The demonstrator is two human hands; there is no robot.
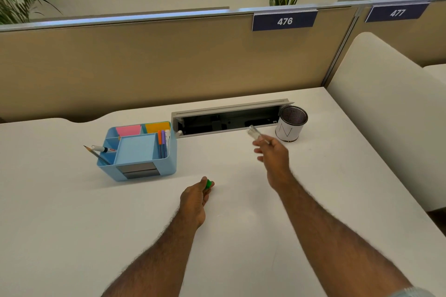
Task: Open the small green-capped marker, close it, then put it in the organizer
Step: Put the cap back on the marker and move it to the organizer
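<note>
The small marker is in two pieces. My left hand (pixel 196 196) rests low on the white desk (pixel 72 224) and pinches the green cap (pixel 208 184) at its fingertips. My right hand (pixel 274 155) is raised farther back and to the right, holding the pale marker body (pixel 255 133), which points up and away and looks blurred. The light blue organizer (pixel 135 171) stands at the left of both hands, with pink, orange and blue sticky notes, several pens, a pencil and a white marker in its compartments.
An open cable tray slot (pixel 229 121) runs along the desk's back. A mesh pen cup (pixel 290 124) with a white wrap stands just behind my right hand. A tan partition (pixel 144 60) backs the desk; a cream padded divider (pixel 386 108) bounds the right side.
</note>
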